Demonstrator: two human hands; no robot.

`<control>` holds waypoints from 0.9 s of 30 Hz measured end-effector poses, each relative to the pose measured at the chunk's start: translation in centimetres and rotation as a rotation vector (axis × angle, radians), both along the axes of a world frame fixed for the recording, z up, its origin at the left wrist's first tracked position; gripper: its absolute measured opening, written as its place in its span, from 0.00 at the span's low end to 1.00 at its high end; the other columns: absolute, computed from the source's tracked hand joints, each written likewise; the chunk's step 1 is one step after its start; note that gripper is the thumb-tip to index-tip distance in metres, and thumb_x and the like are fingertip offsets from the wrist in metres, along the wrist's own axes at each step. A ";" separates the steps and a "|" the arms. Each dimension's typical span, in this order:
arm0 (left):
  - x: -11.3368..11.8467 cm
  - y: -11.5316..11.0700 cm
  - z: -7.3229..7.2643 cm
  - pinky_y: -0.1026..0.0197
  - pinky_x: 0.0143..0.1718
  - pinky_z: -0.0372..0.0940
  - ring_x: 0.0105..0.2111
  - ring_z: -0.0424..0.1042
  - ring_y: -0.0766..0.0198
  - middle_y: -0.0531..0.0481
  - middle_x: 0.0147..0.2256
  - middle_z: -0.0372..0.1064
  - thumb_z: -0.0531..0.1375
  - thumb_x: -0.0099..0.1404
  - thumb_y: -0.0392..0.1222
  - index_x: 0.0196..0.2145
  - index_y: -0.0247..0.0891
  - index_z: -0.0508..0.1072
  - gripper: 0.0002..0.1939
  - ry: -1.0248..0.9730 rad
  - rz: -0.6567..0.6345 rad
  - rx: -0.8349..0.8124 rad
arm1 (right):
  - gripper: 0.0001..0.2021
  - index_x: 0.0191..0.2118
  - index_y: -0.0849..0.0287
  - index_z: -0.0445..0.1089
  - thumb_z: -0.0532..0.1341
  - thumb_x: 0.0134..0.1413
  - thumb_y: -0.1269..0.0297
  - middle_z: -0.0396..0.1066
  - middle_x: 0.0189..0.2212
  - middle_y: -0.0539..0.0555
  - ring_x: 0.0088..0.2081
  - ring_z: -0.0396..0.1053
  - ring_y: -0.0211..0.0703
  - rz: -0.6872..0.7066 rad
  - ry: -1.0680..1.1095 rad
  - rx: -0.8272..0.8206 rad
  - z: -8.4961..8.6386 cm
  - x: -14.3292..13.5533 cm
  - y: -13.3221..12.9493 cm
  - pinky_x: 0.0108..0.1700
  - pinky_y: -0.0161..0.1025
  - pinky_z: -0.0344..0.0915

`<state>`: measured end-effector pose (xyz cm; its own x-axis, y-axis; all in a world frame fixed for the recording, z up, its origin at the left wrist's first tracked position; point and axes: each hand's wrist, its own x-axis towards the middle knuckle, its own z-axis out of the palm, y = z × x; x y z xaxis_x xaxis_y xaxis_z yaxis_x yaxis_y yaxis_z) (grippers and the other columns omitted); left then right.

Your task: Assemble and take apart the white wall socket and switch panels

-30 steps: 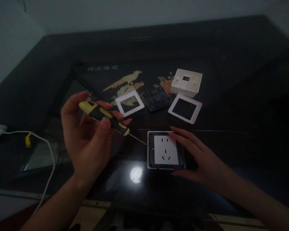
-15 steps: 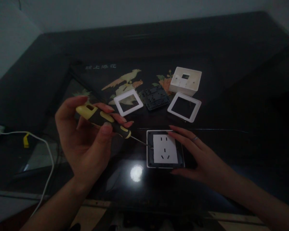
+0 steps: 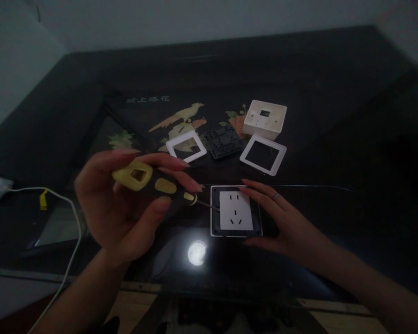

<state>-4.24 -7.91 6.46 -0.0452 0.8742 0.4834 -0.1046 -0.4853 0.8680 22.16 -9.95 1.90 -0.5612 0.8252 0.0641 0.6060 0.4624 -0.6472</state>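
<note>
My left hand (image 3: 125,204) is closed around the yellow and black handle of a screwdriver (image 3: 165,186). Its thin shaft slopes down to the right, and the tip meets the screw at the left side of a wall socket (image 3: 236,218). The socket has a white face with several slots and a dark surround, and a white edge shows around it. My right hand (image 3: 273,215) grips the socket from the right, fingers on its top edge and thumb at the lower right corner. A ring (image 3: 276,196) is on one right finger.
Beyond the socket lie two white frames (image 3: 245,160) (image 3: 202,153), a dark plastic plate (image 3: 224,141) between them, and a white open box (image 3: 265,130) at the back right. A white cable (image 3: 77,222) with a yellow tag (image 3: 43,200) runs down the left side of the dark glossy table (image 3: 334,116).
The screwdriver's tip has come to the screw at the socket's left side, its handle turned and moved slightly right and down. My right hand still holds the socket; the view has shifted a little.
</note>
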 end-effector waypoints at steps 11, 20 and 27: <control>0.9 0.4 3.7 0.64 0.39 0.78 0.38 0.79 0.67 0.57 0.44 0.76 0.66 0.56 0.19 0.54 0.45 0.69 0.33 0.480 -0.225 0.291 | 0.43 0.67 0.52 0.48 0.71 0.49 0.64 0.51 0.68 0.64 0.67 0.56 0.54 0.007 0.039 0.015 -0.5 0.1 0.0 0.63 0.55 0.62; 2.3 1.3 7.2 0.63 0.37 0.74 0.35 0.74 0.65 0.53 0.37 0.73 0.69 0.61 0.40 0.42 0.43 0.76 0.11 0.870 -0.039 0.448 | 0.44 0.67 0.56 0.48 0.71 0.48 0.64 0.52 0.67 0.65 0.67 0.55 0.55 0.009 0.044 0.037 -0.9 0.2 0.1 0.64 0.55 0.60; 1.5 1.1 7.4 0.65 0.26 0.71 0.27 0.69 0.68 0.55 0.31 0.68 0.70 0.58 0.47 0.41 0.41 0.75 0.15 0.960 0.052 0.505 | 0.45 0.68 0.52 0.47 0.71 0.48 0.64 0.51 0.68 0.64 0.67 0.56 0.54 0.015 0.034 0.033 -0.9 0.1 -0.1 0.63 0.54 0.61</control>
